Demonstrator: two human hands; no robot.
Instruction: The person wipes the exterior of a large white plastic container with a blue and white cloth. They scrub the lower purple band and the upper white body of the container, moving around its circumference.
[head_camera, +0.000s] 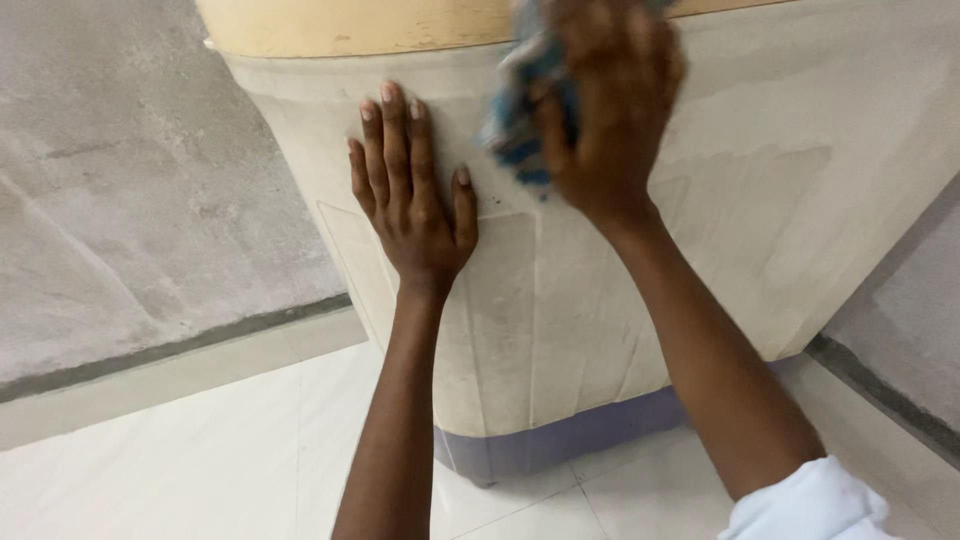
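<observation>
White sleeve (810, 500) nearest me, my right hand (610, 110) clutched a soft, limp blue cloth (520, 125), bunched against the cream washing machine (760, 200), which I judged heavy and rigid, while my left hand (415, 200) lay flat, fingers spread.

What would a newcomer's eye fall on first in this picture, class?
First, the two bare arms reaching up the middle of the picture: the left hand lies flat, fingers spread, on the side of a big cream plastic tub. To its right, near the top edge, the right hand presses a blue cloth against the same side, blurred. The tub has a purple base band and stands on a white tiled floor beside a grey wall.
</observation>
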